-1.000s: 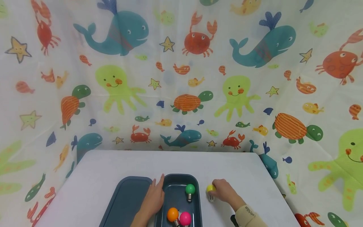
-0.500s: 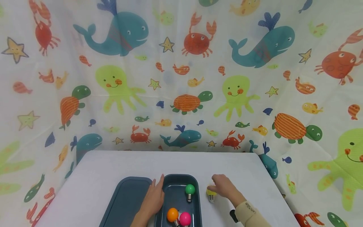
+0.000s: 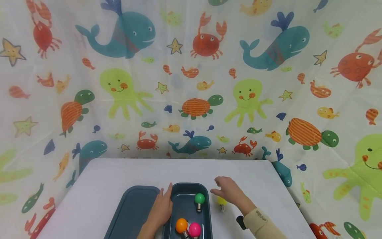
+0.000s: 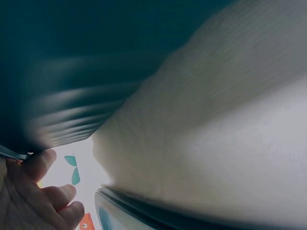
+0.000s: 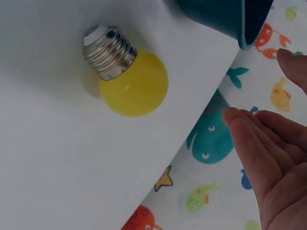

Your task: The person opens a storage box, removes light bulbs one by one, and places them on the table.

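My left hand [image 3: 161, 209] touches the left rim of a deep dark blue tray [image 3: 182, 207], fingers mostly straight. In the left wrist view its fingers [image 4: 60, 196] show beside the tray's wall [image 4: 96, 43]. Inside the tray lie a green light bulb [image 3: 199, 198], an orange light bulb [image 3: 181, 225] and a pink light bulb [image 3: 195, 229]. A yellow light bulb [image 3: 222, 200] lies on the table right of the tray. My right hand [image 3: 231, 192] is over the table just beyond it, thumb apart from the fingers, holding nothing. The right wrist view shows the yellow bulb's metal screw base [image 5: 110, 52].
A flat dark blue lid or shallow tray [image 3: 134, 205] lies left of the deep tray, partly under my left arm. The white table [image 3: 119, 171] ends at a curtain [image 3: 191, 83] printed with sea animals. A black band [image 3: 240, 222] shows at my right wrist.
My right hand has let go of the yellow light bulb and moved away from it, up and slightly left, fingers opening. The bulb stays on the table. My left hand has not moved.
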`<state>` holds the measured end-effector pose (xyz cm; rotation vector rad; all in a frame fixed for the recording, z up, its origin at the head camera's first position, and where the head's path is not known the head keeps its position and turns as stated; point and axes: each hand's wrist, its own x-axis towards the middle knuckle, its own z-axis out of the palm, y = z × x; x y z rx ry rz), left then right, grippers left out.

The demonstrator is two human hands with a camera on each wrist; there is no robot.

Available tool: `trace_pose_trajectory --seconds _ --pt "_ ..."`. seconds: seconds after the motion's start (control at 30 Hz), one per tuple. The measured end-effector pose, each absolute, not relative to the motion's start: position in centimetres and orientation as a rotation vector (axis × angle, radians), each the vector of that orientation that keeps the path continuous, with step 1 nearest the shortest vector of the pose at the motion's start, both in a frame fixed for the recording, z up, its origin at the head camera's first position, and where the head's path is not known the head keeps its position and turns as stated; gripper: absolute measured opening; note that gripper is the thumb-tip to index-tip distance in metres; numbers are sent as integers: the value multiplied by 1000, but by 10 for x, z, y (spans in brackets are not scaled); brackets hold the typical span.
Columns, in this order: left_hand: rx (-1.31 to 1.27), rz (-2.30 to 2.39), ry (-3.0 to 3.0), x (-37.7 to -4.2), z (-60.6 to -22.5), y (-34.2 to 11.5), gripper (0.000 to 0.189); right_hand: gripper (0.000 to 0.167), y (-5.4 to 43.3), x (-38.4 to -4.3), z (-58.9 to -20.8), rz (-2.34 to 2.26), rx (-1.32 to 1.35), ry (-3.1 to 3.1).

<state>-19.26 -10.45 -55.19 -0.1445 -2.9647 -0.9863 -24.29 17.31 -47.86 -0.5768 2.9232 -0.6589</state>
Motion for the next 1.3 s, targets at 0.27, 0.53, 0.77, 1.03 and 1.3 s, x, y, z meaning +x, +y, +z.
trace_pose_trajectory --seconds 0.27,0.53,0.77,1.03,1.3 --pt "-134 -979 -2972 -194 -553 -105 58 43 152 -232 -466 -659 -737 2918" --pt "-121 -981 -2967 -194 -555 -106 58 48 131 -224 -466 -660 -788 2835" --pt "-115 -985 -2968 -194 -556 -106 58 48 114 -218 -471 -628 -790 2752" --pt "-85 -1011 -2992 -195 -554 -105 59 51 96 -209 -477 -491 -881 2684" --pt "-121 -1179 -2948 -196 -559 -108 70 45 85 -198 -492 -424 -971 2661"
